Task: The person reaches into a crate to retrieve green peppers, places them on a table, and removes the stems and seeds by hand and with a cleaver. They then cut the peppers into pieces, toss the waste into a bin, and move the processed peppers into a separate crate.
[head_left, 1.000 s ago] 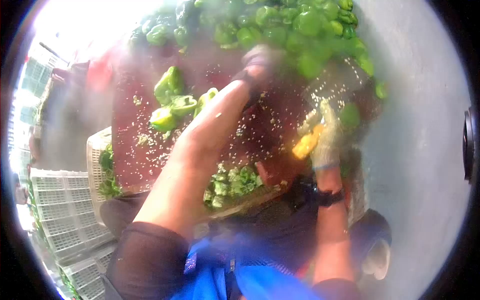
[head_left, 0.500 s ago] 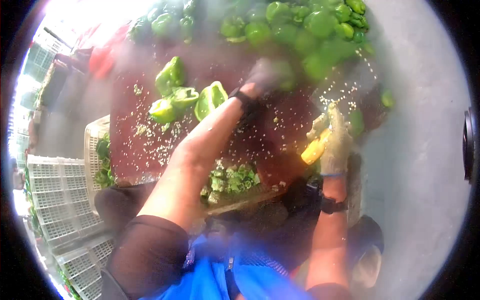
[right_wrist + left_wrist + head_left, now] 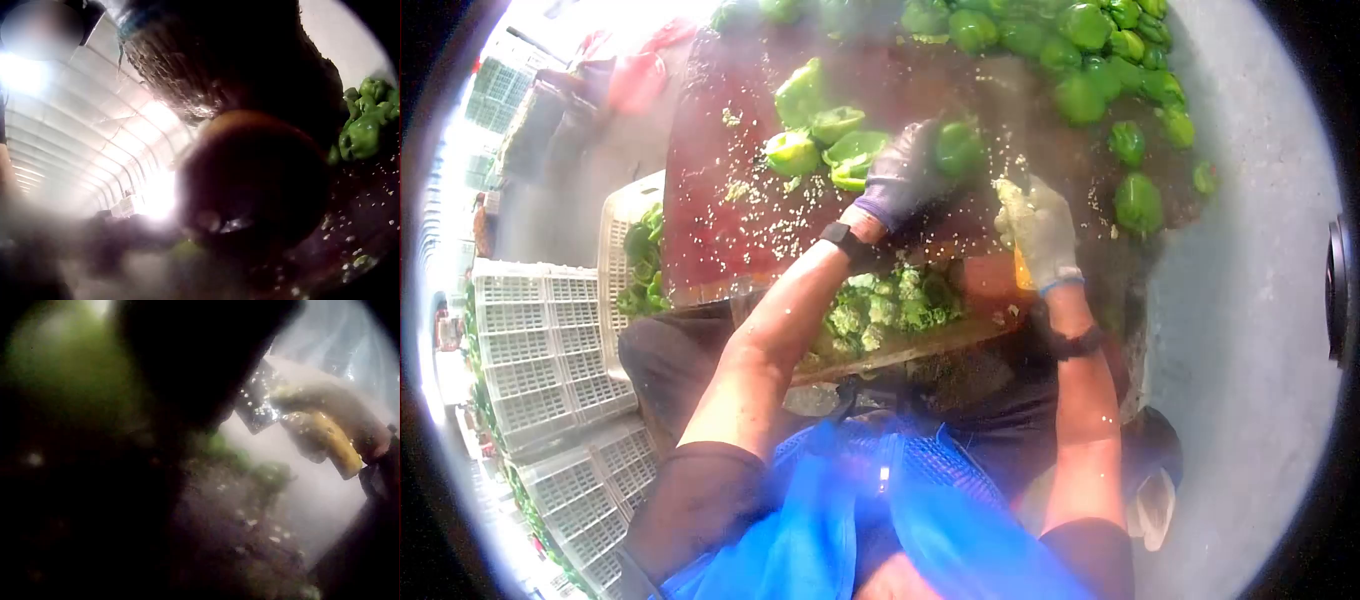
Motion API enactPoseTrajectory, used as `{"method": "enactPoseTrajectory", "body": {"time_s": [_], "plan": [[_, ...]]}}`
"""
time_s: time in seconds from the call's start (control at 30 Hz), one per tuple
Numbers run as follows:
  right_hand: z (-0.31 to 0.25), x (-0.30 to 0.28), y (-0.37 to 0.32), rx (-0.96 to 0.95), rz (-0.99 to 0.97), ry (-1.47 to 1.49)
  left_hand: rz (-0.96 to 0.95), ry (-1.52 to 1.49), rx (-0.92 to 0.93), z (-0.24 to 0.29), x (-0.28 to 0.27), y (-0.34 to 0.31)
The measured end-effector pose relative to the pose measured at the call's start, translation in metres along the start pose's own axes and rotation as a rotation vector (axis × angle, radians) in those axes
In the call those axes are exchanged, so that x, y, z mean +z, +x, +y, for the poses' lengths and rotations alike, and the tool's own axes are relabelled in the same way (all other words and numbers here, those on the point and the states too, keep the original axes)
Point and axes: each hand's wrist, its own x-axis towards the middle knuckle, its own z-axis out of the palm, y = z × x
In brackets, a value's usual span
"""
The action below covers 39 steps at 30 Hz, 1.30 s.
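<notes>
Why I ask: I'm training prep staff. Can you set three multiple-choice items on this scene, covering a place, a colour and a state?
1. Where does the heap of trimmings lie? A in a crate; B on the board's near edge; C among the whole peppers.
2. What colour is the glove on the right-hand grip? A white; B red; C black.
3. What is the left-hand grip doing? A lying flat on the board; B hanging idle; C holding a green pepper.

Key: B, the heap sits at the board edge nearest the person; A, pale knit shows round the knife; C, its fingers curl round the pepper.
</notes>
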Motion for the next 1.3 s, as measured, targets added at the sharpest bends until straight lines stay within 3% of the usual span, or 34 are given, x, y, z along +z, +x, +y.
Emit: {"method": "enactPoseTrajectory", "body": {"time_s": [0.07, 0.17, 0.3, 0.4, 0.63, 0.87, 0.9, 1.0, 1.17, 1.23, 1.3], "plan": [[0.008, 0.009, 0.006, -0.047, -0.017, -0.123, -0.085, 0.024, -0.03, -0.002, -0.007, -0.001], [-0.003, 0.007, 0.005, 0.111, -0.123, 0.095, -0.217, 0.063, -0.115, 0.006, -0.025, -0.001], [-0.009, 0.004, 0.008, 0.185, -0.217, 0.308, -0.221, 0.131, -0.031, -0.016, -0.017, -0.004], [-0.027, 0.005, 0.007, 0.256, -0.238, 0.31, -0.276, 0.209, -0.075, -0.021, -0.021, -0.006], [-0.023, 0.007, 0.02, 0.233, -0.303, 0.29, -0.201, 0.333, -0.013, -0.035, -0.004, -0.003], [-0.034, -0.012, 0.043, 0.235, -0.428, 0.135, -0.161, 0.139, 0.005, -0.018, -0.025, -0.014], [-0.033, -0.022, 0.038, 0.173, -0.47, 0.175, -0.137, 0.146, 0.027, -0.022, -0.022, -0.015], [-0.057, -0.032, 0.019, 0.242, -0.543, 0.095, -0.07, 0.137, 0.131, -0.041, -0.008, -0.026], [-0.058, 0.005, 0.026, 0.492, -0.553, 0.054, -0.166, 0.209, 0.001, -0.045, 0.002, -0.024], [-0.041, 0.025, 0.025, 0.38, -0.526, 0.043, -0.197, 0.178, -0.061, -0.037, -0.01, -0.027], [-0.039, 0.028, 0.026, 0.353, -0.558, 0.062, -0.092, 0.064, -0.039, -0.029, -0.025, -0.034]]}}
